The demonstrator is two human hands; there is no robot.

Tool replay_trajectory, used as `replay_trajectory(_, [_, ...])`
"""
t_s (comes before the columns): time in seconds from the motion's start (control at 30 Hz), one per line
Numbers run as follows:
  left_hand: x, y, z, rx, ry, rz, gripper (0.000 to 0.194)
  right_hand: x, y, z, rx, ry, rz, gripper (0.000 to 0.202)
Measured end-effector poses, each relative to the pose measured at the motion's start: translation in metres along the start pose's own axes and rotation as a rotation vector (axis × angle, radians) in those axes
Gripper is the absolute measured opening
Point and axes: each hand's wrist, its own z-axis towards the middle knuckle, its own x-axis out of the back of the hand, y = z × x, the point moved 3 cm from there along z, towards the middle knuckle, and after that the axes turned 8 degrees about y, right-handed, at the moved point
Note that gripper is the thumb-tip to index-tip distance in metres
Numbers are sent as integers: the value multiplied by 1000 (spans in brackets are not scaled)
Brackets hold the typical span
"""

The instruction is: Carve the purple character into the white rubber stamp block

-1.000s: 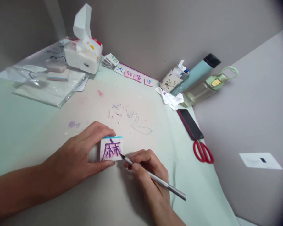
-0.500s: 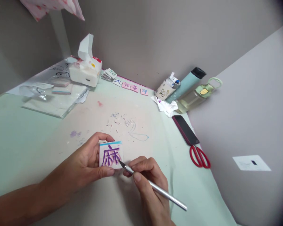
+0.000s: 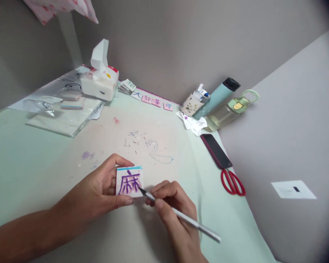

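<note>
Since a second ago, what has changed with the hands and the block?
Little. The left hand still pinches the white block at its edges, and the right hand still holds the knife with its tip at the block's lower right corner. The view tilted up early on; scissors and phone lie unmoved.

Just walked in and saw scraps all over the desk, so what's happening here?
A person's left hand pinches a small white block bearing a purple character, keeping it on the mat. The right hand holds a thin silver craft knife like a pen, its tip at the block's lower right edge. Small shavings lie just beyond.
</note>
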Motion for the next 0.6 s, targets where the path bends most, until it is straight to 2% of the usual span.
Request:
replay_trajectory(0.1, [2,-4,-4,5,24,86,46,1,-10,-6,63,-25,-159,10])
replay_trajectory(0.23, [2,-10,-6,-30,48,106,43,2,-8,-8,8,-55,-147,12])
replay_trajectory(0.5, [-3,4,-3,-11,6,62,42,-4,10,9,-140,-35,373,11])
replay_trajectory(0.6, [-4,8,-3,-140,-12,192,37,-6,9,12,-212,-36,469,11])
